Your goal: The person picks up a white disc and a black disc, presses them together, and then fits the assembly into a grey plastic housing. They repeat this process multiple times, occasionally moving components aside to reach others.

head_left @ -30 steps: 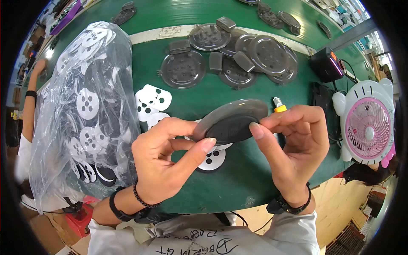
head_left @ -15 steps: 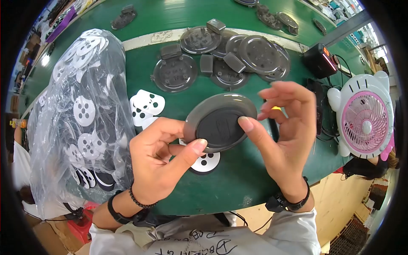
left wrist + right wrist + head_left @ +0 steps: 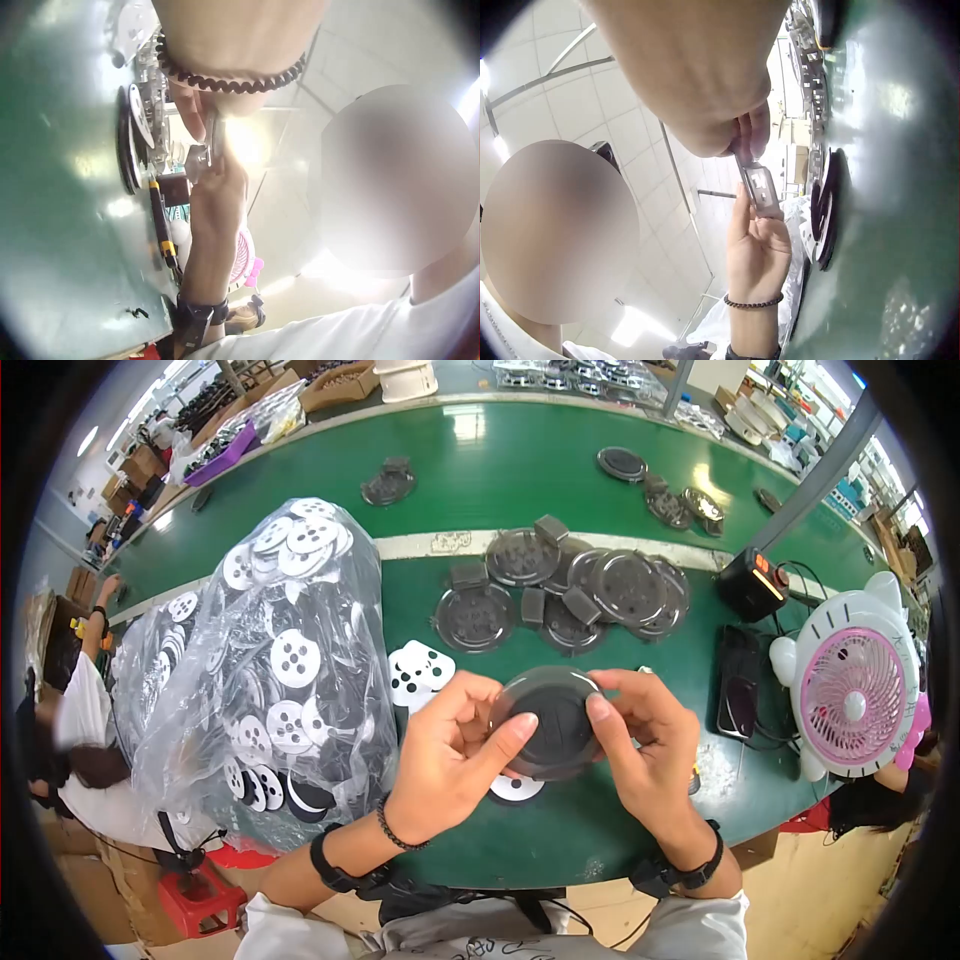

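Note:
A round, smoky see-through plastic cover with a black disc in its middle is held over the table, its face turned up towards me. My left hand grips its left edge, thumb lying on the black disc. At the opposite edge my right hand pinches it between thumb and fingers. In the right wrist view the cover appears edge-on between the two hands. White pieces with holes lie on the table behind the left hand, and a white-topped disc lies partly hidden below the cover.
A clear plastic bag full of white pieces with holes stands at the left. Several similar smoky covers are piled beyond the hands. A pink and white fan and a black box with a lit display stand at the right.
The cover has tipped from nearly edge-on to face up, and my right fingers, spread half a second ago, pinch its edge again. The head view has tilted up, showing more of the far green surface.

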`<state>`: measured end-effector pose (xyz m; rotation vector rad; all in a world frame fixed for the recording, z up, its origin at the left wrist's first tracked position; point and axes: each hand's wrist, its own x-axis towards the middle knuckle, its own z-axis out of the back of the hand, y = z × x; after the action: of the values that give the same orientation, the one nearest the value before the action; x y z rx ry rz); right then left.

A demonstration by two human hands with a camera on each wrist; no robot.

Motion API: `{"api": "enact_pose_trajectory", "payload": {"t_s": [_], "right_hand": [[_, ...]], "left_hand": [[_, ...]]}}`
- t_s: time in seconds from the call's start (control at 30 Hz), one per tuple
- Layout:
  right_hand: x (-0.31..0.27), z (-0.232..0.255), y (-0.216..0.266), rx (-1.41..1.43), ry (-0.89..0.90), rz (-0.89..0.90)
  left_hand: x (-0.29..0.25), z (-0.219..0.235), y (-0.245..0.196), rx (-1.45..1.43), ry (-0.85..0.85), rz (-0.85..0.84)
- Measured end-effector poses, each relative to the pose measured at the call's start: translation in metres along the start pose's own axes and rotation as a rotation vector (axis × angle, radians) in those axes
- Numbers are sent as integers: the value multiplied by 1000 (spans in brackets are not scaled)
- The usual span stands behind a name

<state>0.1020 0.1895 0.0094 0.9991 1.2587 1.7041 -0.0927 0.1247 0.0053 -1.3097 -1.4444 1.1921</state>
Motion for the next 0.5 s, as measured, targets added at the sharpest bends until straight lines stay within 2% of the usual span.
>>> {"api": "enact_pose_trajectory", "payload": {"t_s": [0.03, 0.1, 0.13, 0.17, 0.27, 0.37, 0.43, 0.47, 0.5], "right_hand": [[2, 0, 1, -6, -1, 12], [4, -3, 4, 61, -134, 72], [5, 1, 5, 109, -119, 75], [6, 4, 4, 97, -135, 81], [7, 10, 0, 110, -108, 90], [9, 14, -2, 196, -82, 71], [10, 17, 0, 200, -93, 60], [11, 20, 1, 221, -108, 53], [11, 22, 1, 242, -130, 45]], "left_hand": [[6, 0, -6, -2, 2, -13], [31, 3, -23, 109, -88, -89], [48, 2, -38, 138, -140, -96], [70, 2, -53, 165, -187, -101], [167, 36, -47, 58, -194, -125], [244, 80, -24, 10, -172, 25], [254, 92, -17, 227, -287, 239], [261, 106, -15, 390, -290, 281], [265, 117, -18, 396, -285, 283]]}}
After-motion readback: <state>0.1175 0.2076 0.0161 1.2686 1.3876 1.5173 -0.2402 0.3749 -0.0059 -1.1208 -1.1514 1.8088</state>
